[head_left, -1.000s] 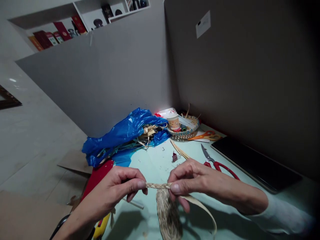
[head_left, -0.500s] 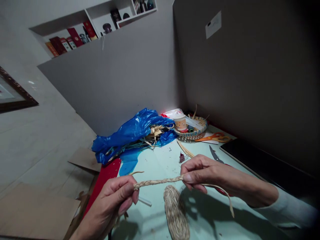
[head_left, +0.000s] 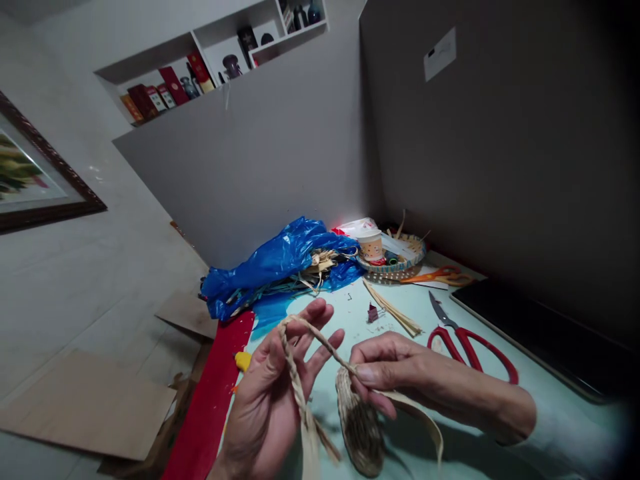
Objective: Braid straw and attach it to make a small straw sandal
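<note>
A braided straw cord loops over my left hand, whose fingers are spread with the palm up; the thumb presses the braid against the palm. My right hand pinches the braid's other end just above an oval woven straw piece lying on the pale green table. A flat loose straw strip trails from my right hand toward the near edge.
Red-handled scissors and loose straw strips lie behind my right hand. Further back sit a blue plastic bag with straw, a woven tray holding a paper cup, orange scissors, a dark tablet. A red board borders the left.
My left hand has opened from a pinch and turned palm up, the braid now looped over it. My right hand moved down to the woven piece. The camera has panned left.
</note>
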